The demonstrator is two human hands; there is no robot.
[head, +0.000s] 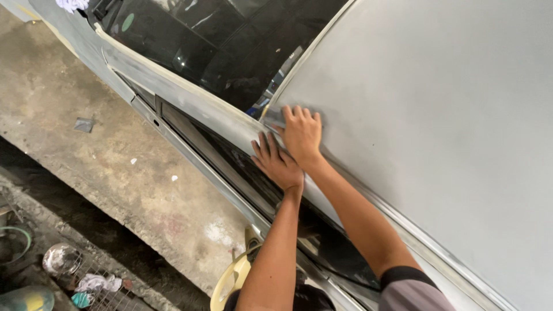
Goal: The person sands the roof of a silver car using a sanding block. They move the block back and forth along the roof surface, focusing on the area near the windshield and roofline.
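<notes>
Both hands flat, fingers spread, grasping nothing. Right hand (pixel 301 133) presses the dull grey primed car roof panel (pixel 438 115) at its front corner; left hand (pixel 277 164) just below, on the roof's grey edge rail (pixel 219 112) above the dark side window (pixel 242 167).

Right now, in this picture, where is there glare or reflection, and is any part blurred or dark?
Head view: the windshield is dark and mirrors pale streaks; the grey primed roof is evenly lit and matte, no glare; the left hand and right hand are sharp, pressed on the roof edge; the lower left corner with the wire mesh lies in shadow, slightly soft.
</notes>
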